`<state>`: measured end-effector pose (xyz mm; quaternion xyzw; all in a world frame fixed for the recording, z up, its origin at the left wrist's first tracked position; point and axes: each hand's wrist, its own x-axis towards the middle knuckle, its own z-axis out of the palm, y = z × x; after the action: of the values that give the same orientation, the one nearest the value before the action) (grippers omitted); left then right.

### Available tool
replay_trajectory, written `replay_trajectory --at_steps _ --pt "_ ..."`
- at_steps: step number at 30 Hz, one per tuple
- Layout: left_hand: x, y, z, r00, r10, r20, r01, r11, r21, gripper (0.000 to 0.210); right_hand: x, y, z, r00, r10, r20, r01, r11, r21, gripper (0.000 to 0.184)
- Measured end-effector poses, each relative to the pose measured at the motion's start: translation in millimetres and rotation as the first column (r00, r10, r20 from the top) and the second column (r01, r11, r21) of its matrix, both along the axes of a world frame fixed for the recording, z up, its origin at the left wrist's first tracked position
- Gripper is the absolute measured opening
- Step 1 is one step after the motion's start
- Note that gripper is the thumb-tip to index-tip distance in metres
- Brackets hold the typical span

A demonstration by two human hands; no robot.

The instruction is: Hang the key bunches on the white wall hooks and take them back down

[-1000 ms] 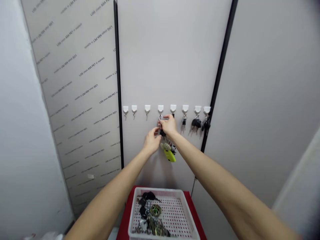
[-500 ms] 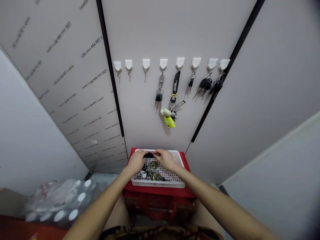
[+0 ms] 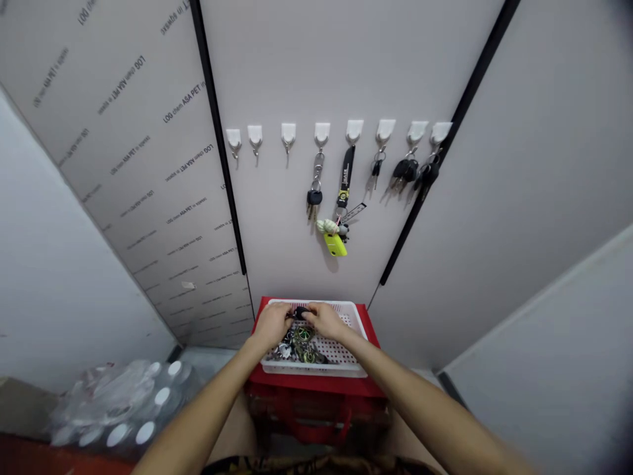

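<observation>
Over the far side of a white plastic basket (image 3: pixel 316 371), my left hand (image 3: pixel 272 323) and my right hand (image 3: pixel 325 319) meet at black-headed keys (image 3: pixel 300 313). Fingers of both hands are closed on the keys from either side; how many keys there are is hard to make out. Below them in the basket lie a round ornament with a green centre (image 3: pixel 304 334) and a tangle of metal keychains (image 3: pixel 310 355). Silvery pieces (image 3: pixel 284 349) sit close under my left hand.
On the panel ahead is a row of white hooks (image 3: pixel 322 130). Several hold keys, one a black strap (image 3: pixel 347 171) with a yellow-green fob (image 3: pixel 335 245); the three leftmost hold nothing. A red bag (image 3: pixel 316 384) supports the basket. Wrapped bottles (image 3: pixel 119 409) stand at lower left.
My right hand has come a little closer to the black keys, and its fingers now close on them. The view has tilted slightly, so the scene sits a bit lower.
</observation>
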<state>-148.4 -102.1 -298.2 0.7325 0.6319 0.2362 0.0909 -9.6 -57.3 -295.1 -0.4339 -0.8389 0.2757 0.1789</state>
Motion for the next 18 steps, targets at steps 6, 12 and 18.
replay_trajectory --at_steps 6,12,18 --pt "-3.7 1.8 22.7 0.722 0.001 0.692 0.103 0.989 -0.108 0.008 15.1 6.7 16.7 0.965 -0.009 -0.260 -0.059 0.966 -0.251 0.024" --pt "-0.8 -0.3 47.7 0.401 0.019 0.916 0.247 0.960 -0.128 0.017 8.8 -2.1 42.3 0.894 0.107 -0.434 -0.164 0.982 -0.096 0.027" --pt "-4.4 -2.0 60.6 0.545 -0.076 0.835 0.270 0.959 -0.089 0.012 1.9 -9.1 55.9 0.864 0.073 -0.498 -0.257 0.915 -0.312 0.015"
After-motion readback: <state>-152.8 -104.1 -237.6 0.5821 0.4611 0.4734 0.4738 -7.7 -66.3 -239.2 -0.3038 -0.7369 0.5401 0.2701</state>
